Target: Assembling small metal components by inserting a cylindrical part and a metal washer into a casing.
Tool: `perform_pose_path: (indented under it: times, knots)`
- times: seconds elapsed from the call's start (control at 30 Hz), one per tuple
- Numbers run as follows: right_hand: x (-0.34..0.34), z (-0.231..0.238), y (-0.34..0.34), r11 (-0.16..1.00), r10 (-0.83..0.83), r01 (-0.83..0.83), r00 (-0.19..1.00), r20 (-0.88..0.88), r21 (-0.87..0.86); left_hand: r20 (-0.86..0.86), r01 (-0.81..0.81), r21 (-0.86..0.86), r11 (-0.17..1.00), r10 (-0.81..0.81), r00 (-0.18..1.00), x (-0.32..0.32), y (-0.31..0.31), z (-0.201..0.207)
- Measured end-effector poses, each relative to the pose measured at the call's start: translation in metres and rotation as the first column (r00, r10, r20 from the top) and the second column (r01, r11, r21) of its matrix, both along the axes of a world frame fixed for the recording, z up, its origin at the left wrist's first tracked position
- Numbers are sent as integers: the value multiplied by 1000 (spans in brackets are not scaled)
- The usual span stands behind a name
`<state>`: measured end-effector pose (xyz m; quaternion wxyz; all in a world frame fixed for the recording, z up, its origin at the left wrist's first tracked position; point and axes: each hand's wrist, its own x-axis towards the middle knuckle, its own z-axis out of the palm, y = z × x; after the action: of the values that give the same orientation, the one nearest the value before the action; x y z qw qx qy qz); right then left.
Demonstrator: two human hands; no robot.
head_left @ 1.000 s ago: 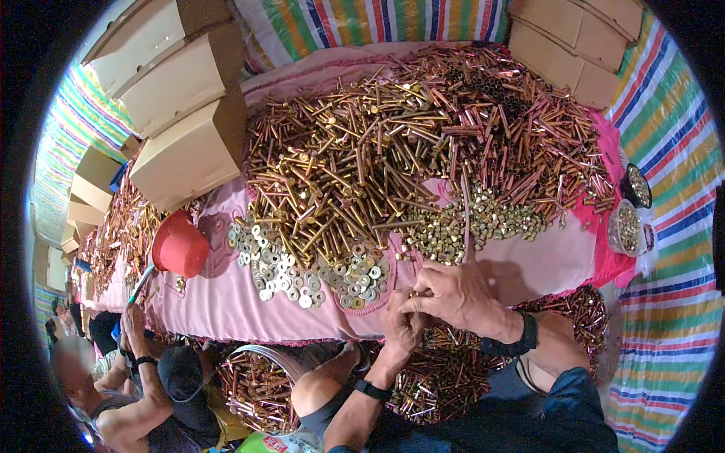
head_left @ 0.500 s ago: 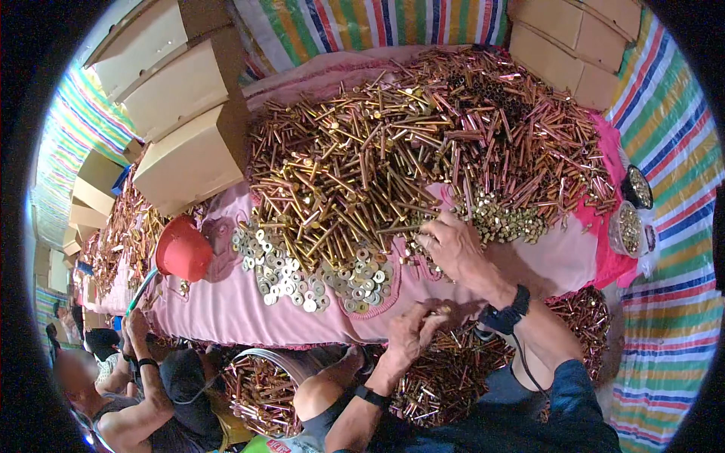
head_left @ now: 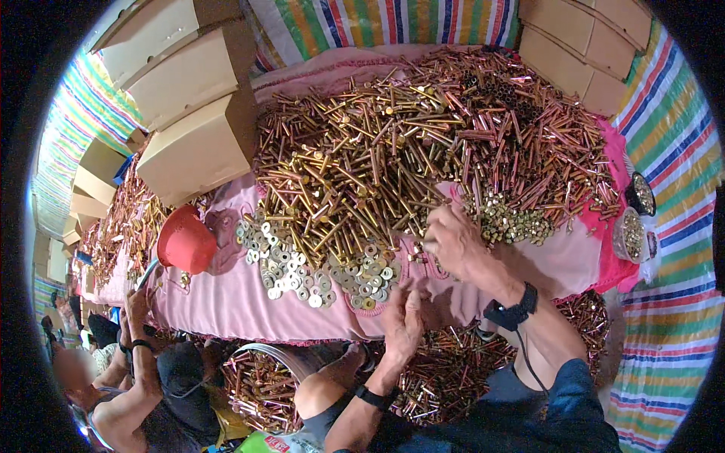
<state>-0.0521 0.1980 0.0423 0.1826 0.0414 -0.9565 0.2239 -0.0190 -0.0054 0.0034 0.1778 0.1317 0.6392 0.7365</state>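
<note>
- Thousands of brass-coloured bolts (head_left: 362,174) lie heaped across a table under a pink cloth (head_left: 234,302), the pile grading into copper-toned sleeves (head_left: 544,143) toward the far right.
- Several plain cardboard boxes (head_left: 196,143) are stacked along the left side of the heap, with more at the top right corner; striped tarpaulin (head_left: 680,219) runs behind and beside the table.
- Below the table's front edge, a further spill of bolts (head_left: 445,377) covers the ground by the person's knees.
- Flat washers (head_left: 302,264) are spread out at the near edge of the bolt pile, and a small mound of nuts (head_left: 513,223) sits just right of the raised hand.
- Red cap (head_left: 185,241) rests on the cloth at the left end, near another person's hand.
- Two small round containers (head_left: 630,234) of hardware stand at the table's right edge.
- Right hand (head_left: 453,241), with a dark watch on the wrist, reaches to the pile's near edge, fingers curled together on something small; what it grips I cannot tell.
- Left hand (head_left: 404,321) is lifted just under the table's front edge, palm up and fingers loosely apart, holding nothing that I can make out.
</note>
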Motion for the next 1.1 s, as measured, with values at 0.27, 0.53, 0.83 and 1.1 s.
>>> perform_pose_path:
  times: [0.27,0.53,0.83,1.1]
  knots:
    - [36,10,-20,929,232,-158,954,193,-335,-86,-145,-9,989,144,986,1,1,3]
    - [9,-18,-46,936,118,-65,984,135,-345,-518,-193,-252,948,36,855,22,-11,-11]
    - [-6,-31,-66,955,100,-64,989,110,-290,-530,-227,-223,948,77,844,15,-17,-4]
    - [2,16,-46,460,172,457,795,582,-761,-528,-285,-250,925,116,841,7,-15,-5]
